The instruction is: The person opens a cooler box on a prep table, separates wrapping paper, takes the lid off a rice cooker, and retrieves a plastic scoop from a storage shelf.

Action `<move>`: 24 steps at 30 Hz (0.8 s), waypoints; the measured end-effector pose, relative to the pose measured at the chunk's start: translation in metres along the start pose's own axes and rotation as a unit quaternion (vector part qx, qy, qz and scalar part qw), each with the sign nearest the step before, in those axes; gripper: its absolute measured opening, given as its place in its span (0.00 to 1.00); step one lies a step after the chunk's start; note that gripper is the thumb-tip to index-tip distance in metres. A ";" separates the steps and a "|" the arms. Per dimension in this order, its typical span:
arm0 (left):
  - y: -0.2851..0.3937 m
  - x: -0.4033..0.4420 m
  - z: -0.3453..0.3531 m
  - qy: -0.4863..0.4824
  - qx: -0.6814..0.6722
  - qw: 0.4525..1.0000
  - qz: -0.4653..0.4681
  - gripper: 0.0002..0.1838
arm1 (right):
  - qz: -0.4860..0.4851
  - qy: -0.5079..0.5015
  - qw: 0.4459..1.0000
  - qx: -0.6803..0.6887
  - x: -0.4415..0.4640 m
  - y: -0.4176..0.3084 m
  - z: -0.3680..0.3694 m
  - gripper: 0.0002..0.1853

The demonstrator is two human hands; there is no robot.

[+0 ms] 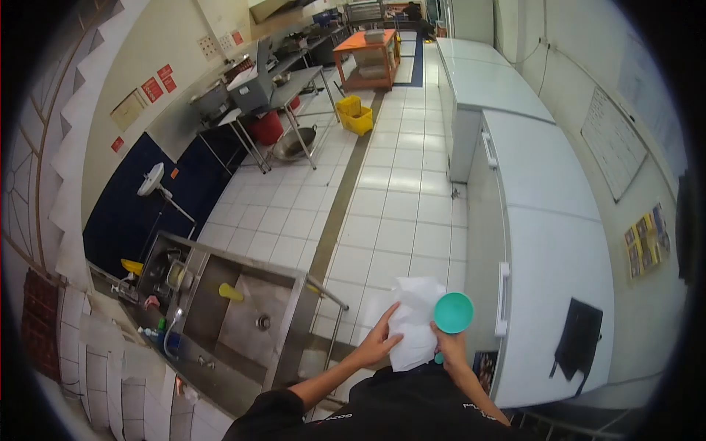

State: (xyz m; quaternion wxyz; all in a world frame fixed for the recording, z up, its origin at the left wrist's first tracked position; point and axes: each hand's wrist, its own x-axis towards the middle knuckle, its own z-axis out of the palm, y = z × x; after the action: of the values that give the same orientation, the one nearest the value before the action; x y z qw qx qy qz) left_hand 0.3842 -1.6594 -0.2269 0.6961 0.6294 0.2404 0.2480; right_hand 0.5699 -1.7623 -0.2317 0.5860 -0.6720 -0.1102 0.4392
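Note:
My right hand (451, 347) grips a teal cup (454, 312), its round mouth turned up toward me. A small teal bit shows below that hand; whether it is part of the cup I cannot tell. White paper towel sheets (413, 334) hang just left of the cup, their edge close to the right hand's fingers. My left hand (381, 339) holds the sheets from the left side, thumb and fingers on the paper. Both hands are in front of my body, above the tiled floor.
A steel sink (254, 309) with a yellow-green cup (230, 292) in it stands at left. White chest freezers (548, 257) line the right, a black cloth-like item (579, 336) on top. Farther off are a yellow mop bucket (355, 115) and an orange table (368, 42).

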 end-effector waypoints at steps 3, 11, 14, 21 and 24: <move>-0.010 0.029 -0.016 0.092 0.021 0.995 0.017 0.49 | -0.061 -0.088 0.994 -0.011 0.068 -0.036 0.029 0.07; -0.019 0.163 -0.105 0.329 -0.081 0.941 0.004 0.30 | -0.138 -0.156 0.973 -0.099 0.214 -0.117 0.139 0.08; -0.012 0.199 -0.155 0.380 -0.087 0.920 -0.035 0.18 | -0.118 -0.195 0.967 -0.111 0.245 -0.157 0.206 0.08; 0.001 0.287 -0.347 0.400 -0.125 0.898 -0.131 0.18 | -0.044 -0.242 0.968 -0.056 0.353 -0.179 0.401 0.21; 0.011 0.316 -0.435 0.376 -0.180 0.907 -0.061 0.23 | -0.026 -0.272 0.958 -0.093 0.391 -0.202 0.499 0.22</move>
State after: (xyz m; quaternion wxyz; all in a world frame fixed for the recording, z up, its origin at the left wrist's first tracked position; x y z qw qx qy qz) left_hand 0.3432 -1.1239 -0.2631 0.6694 0.3380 0.4730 0.4625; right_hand 0.5153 -1.1001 -0.1967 0.4799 -0.5758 -0.3227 0.5779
